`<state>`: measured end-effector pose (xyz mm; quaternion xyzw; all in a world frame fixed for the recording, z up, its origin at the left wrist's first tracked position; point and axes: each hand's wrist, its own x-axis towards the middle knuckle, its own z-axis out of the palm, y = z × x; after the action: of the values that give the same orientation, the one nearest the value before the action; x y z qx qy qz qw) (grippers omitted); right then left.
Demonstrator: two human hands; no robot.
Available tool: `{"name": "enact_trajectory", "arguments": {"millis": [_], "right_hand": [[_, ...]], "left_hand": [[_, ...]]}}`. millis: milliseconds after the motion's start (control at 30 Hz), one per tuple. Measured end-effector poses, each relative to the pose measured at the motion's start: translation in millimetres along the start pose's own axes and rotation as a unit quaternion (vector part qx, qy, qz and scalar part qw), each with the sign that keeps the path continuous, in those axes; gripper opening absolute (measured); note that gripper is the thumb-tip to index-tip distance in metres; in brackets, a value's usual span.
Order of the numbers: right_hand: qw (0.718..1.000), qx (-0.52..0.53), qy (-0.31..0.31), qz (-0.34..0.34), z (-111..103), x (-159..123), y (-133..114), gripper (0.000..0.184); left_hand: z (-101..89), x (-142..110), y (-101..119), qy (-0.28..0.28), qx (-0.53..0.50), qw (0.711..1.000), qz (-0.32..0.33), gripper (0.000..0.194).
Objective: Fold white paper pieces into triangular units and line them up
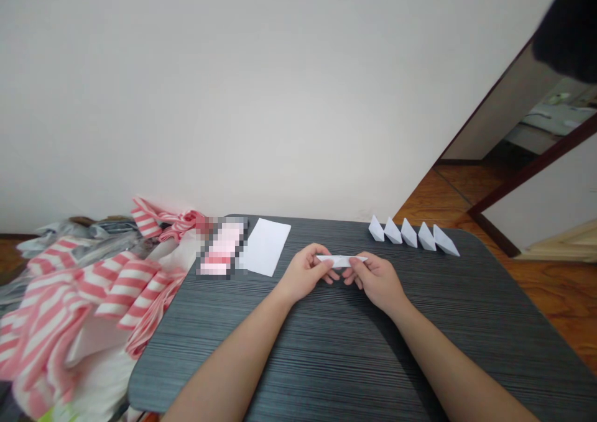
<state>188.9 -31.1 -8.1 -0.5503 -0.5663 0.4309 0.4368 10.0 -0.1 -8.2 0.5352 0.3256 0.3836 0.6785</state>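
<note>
Between both hands, above the middle of the table, is a small folded white paper [341,261], long and narrow with pointed ends. My left hand [311,270] pinches its left part, thumb in front. My right hand [374,277] grips the right part the same way. The fingers behind the paper are partly hidden. Several folded paper boats [409,233] stand in a row at the back right, apart from my hands. To the left of my left hand lie white paper sheets [267,247], flat on the table.
The dark, wood-grained table [317,360] stands against a pale wall [261,99]. A blurred-out pinkish rectangle [224,246] lies at its back left. Red-and-white striped cloth [112,285] is heaped beside the left edge. Wooden floor [559,285] and a doorway are on the right.
</note>
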Motion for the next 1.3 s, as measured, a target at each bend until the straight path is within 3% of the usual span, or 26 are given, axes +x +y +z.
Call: {"name": "enact_trajectory", "arguments": {"millis": [167,400,633,1300], "right_hand": [[1.0,-0.003,-0.004,0.008,-0.1,-0.2,0.1,0.032],[1.0,0.0,-0.014,0.006,-0.6,0.7,2.5,0.033],[0.994,0.022,-0.103,0.031,-3.3,2.9,4.9,0.027],[0.993,0.032,-0.114,0.026,0.3,2.8,0.2,0.023]], "left_hand": [[1.1,-3.2,6.3,-0.011,0.067,0.998,0.0,0.025],[1.5,-4.6,9.5,-0.006,0.056,0.998,-0.012,0.024],[-1.4,-3.3,4.2,-0.008,0.058,0.998,-0.011,0.025],[0.9,-4.1,3.4,-0.013,0.064,0.998,-0.008,0.025]]}}
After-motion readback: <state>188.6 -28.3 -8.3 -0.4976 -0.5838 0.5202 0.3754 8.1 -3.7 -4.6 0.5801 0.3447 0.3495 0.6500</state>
